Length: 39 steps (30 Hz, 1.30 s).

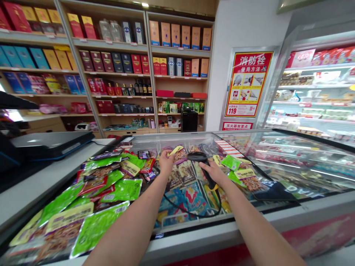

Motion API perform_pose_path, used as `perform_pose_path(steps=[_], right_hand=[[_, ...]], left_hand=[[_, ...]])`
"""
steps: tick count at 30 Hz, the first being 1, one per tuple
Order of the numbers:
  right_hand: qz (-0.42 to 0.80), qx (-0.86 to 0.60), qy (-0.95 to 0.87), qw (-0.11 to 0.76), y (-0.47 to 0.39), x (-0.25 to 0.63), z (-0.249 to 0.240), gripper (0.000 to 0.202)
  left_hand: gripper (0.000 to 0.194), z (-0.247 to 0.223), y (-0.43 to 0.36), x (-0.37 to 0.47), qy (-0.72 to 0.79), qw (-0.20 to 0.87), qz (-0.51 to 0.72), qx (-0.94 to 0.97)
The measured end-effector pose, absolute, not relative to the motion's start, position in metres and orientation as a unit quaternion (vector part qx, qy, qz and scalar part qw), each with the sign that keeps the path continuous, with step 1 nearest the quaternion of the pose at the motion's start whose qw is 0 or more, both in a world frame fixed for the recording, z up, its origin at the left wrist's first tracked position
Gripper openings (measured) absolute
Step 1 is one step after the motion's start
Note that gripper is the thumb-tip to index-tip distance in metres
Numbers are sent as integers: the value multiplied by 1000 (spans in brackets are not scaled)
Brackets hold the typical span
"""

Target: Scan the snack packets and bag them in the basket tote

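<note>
A small snack packet (177,153) is pinched in the left hand (165,162) above the freezer lid (277,147); a barcode scanner (201,162) is gripped in the right hand (213,171). Its trailing cable (191,210) could be snagged on the piled green packets (122,188), so that some are dragged off.

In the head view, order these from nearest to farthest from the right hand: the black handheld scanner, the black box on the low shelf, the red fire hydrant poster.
1. Black handheld scanner: gripped in the right hand, above the freezer's glass lid.
2. Black box: behind the freezer, low on the shelf.
3. Red fire hydrant poster: higher on the white wall, to the right.
</note>
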State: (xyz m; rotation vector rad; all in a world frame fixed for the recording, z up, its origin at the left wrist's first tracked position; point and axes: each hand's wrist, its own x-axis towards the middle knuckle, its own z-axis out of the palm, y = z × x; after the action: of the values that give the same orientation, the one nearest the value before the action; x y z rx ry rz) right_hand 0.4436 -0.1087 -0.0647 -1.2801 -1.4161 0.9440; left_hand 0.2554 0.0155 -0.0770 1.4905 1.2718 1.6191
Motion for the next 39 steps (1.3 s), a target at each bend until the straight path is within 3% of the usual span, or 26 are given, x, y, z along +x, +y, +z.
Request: perform_pose_path(steps=[24, 31, 39], right_hand=[[435, -501, -548, 509, -109, 420, -58, 36], [447, -456, -584, 501, -104, 376, -30, 36], [469, -406, -635, 459, -96, 316, -29, 36]], left_hand=[[11, -59, -1, 244, 499, 239, 583, 595], [16, -11, -12, 161, 544, 142, 567, 601], [22, -8, -61, 37, 669, -17, 376, 641]])
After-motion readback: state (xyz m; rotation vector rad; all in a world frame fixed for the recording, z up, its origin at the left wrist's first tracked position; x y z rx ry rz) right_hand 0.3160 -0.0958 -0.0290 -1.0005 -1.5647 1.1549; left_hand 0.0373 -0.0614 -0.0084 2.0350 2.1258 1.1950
